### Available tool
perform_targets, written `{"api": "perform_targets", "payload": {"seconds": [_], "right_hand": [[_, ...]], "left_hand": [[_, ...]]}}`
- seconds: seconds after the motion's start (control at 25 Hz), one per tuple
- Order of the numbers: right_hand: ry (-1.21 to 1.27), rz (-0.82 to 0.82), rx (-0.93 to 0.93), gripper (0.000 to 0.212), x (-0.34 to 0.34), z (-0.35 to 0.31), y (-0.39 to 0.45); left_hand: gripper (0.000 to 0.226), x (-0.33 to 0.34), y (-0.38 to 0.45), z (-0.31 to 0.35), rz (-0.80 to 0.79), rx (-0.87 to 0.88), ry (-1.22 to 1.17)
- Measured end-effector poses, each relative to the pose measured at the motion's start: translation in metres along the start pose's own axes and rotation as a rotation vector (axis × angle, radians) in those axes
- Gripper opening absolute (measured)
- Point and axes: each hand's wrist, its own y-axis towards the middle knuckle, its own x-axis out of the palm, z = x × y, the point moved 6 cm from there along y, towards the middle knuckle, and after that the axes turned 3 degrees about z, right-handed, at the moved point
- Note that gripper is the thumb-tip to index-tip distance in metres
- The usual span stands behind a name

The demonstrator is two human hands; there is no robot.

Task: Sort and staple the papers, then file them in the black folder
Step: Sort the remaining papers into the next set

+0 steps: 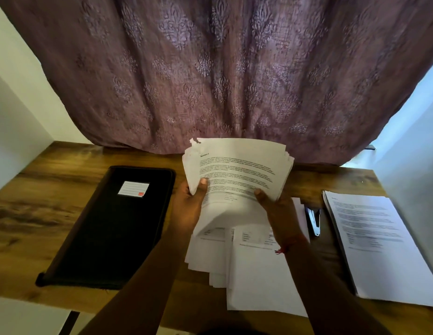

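Sorting is in hand: the left hand (186,209) and right hand (278,209) each pinch the lifted sheaf (237,170) above the worktop's (41,213) middle, and it seems to need squaring next, before the stapler (313,221) near the right edge.

A: Stapler (313,221), right of the held sheaf (237,172): far end hidden under paper. Sheaf's print too blurred to read.
B: Right stack (377,243) cut by the frame edge.
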Motion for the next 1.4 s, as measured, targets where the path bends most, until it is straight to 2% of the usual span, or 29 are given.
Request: {"api": "perform_targets", "payload": {"seconds": [0.12, 0.36, 0.56, 0.68, 0.8, 0.96, 1.12, 1.4], "right_hand": [[0.005, -0.009, -0.036, 0.026, 0.0, -0.009, -0.001], [-0.068, -0.005, -0.092, 0.023, -0.005, -0.028, 0.002], [-0.035, -0.005, -0.13, 0.02, -0.006, -0.052, 0.014], [-0.03, 0.014, -0.109, 0.018, -0.004, -0.055, 0.019], [-0.024, 0.003, -0.081, 0.017, -0.003, -0.052, 0.019], [-0.002, -0.011, -0.049, 0.02, -0.001, -0.049, 0.02], [-0.01, -0.052, -0.004, 0.028, 0.005, -0.043, 0.017], [0.034, 0.028, -0.035, 0.03, 0.0, -0.034, 0.017]], "left_hand": [[0.039, 0.006, -0.002, 0.016, -0.057, 0.043, -0.034], [0.027, 0.007, -0.005, 0.073, 0.071, 0.249, 0.059], [0.028, 0.008, 0.003, 0.093, 0.029, 0.352, 0.082], [0.015, 0.007, 0.008, 0.091, -0.001, 0.386, 0.191], [0.009, 0.005, 0.01, 0.089, 0.01, 0.348, 0.18], [0.022, 0.002, 0.015, 0.08, 0.055, 0.283, 0.053], [0.033, 0.004, 0.019, 0.046, -0.002, 0.064, -0.058], [0.049, 0.009, 0.015, 0.032, -0.067, -0.036, -0.037]]}}
